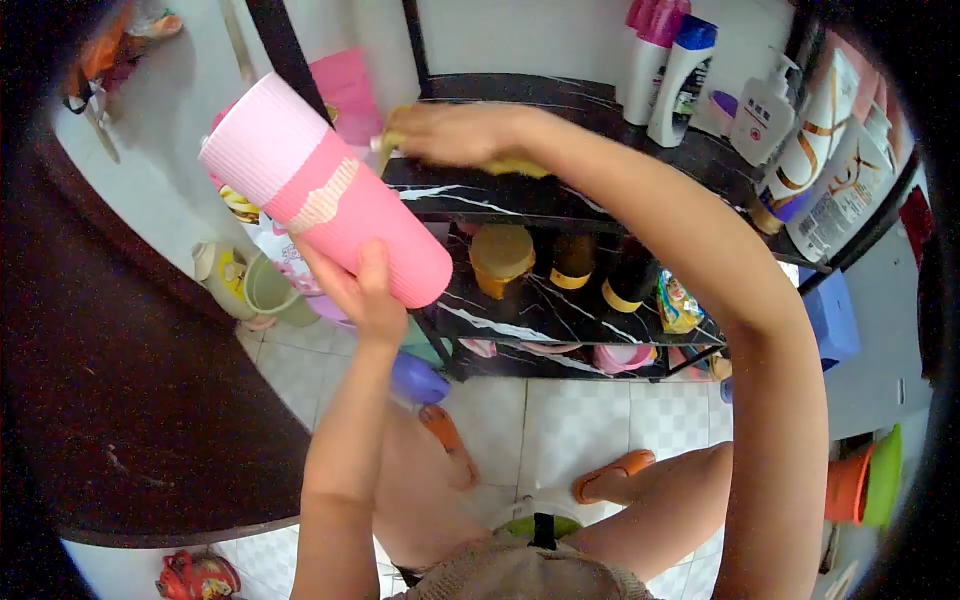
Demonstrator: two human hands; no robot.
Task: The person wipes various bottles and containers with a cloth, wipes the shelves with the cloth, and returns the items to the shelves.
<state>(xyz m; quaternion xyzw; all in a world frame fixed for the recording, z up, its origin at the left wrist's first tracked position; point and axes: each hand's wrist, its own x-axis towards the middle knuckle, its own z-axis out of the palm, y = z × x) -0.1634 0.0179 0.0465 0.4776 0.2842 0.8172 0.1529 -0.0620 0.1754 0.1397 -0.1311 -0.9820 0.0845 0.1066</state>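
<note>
A pink ribbed cylindrical container (375,235) with a paler pink upper section and a cream band is tilted up to the left. My left hand (365,300) is closed round its lower side, the thumb lying across the front. My right hand (455,135) reaches over the left part of the shelf's black marble-patterned top (590,190). Bunched under its fingers is a yellow cloth (520,166), pressed on or close to that surface. The right hand is slightly blurred, and its fingertips are partly hidden.
Several bottles, including a blue-capped bottle (682,85) and a white pump bottle (765,115), stand on the right of the top shelf. Below sit a gold-lidded jar (502,260) and dark jars. At left is a dark brown table (180,430); a green bucket (275,290) stands beyond it.
</note>
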